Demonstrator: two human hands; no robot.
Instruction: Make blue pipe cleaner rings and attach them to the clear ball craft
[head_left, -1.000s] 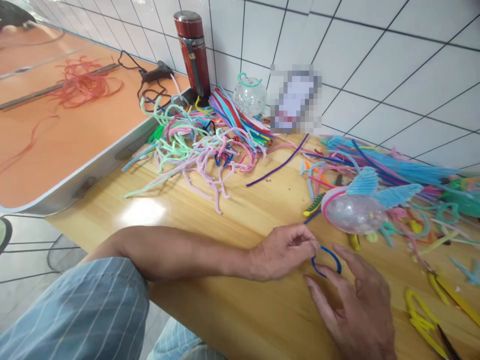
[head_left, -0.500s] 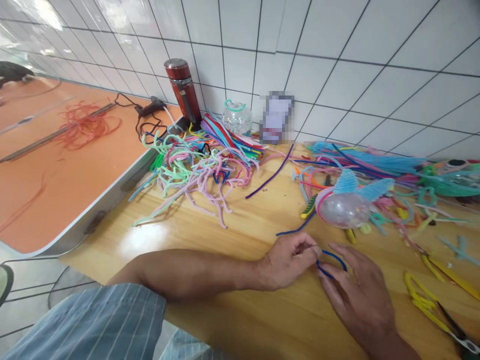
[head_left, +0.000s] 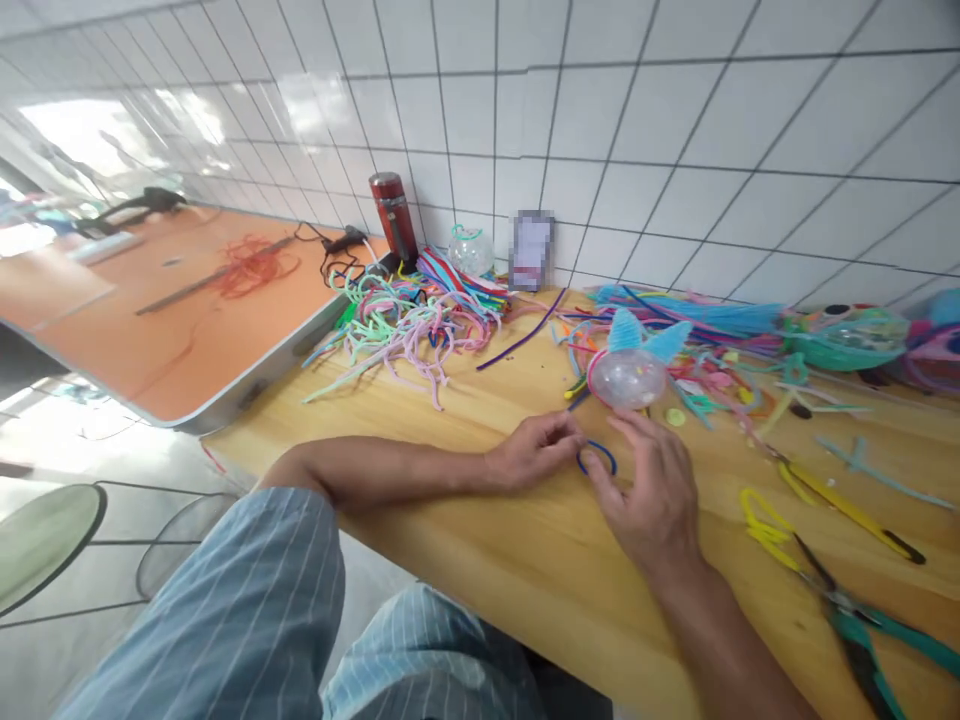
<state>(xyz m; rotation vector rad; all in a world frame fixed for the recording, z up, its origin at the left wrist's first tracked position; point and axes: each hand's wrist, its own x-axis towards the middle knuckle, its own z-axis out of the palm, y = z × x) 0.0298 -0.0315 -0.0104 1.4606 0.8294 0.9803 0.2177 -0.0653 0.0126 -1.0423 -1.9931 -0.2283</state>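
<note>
Between my hands is a dark blue pipe cleaner (head_left: 613, 460) bent into a loop. My left hand (head_left: 536, 450) pinches it at the loop's left side, and a straight blue tail shows beyond the fingers. My right hand (head_left: 652, 480) is around the loop's right side, fingers stretched apart, the thumb close to or touching the wire. Just beyond my right fingertips sits a clear round ball (head_left: 628, 380) with a pink band and light blue ear shapes (head_left: 626, 332). A purple pipe cleaner (head_left: 525, 338) lies farther back.
Tangled green and lilac pipe cleaners (head_left: 405, 335) lie at left, near a red thermos (head_left: 393, 220) and a phone (head_left: 531, 250) against the tiled wall. Green-handled pliers (head_left: 844, 605) and yellow-handled tweezers-like tool (head_left: 847, 505) lie at right. An orange table (head_left: 180, 370) adjoins.
The view has shifted back and turned, so things appear smaller and higher. The blue loop looks smaller and rounder. My left hand keeps its pinch; my right fingers remain spread beside the loop.
</note>
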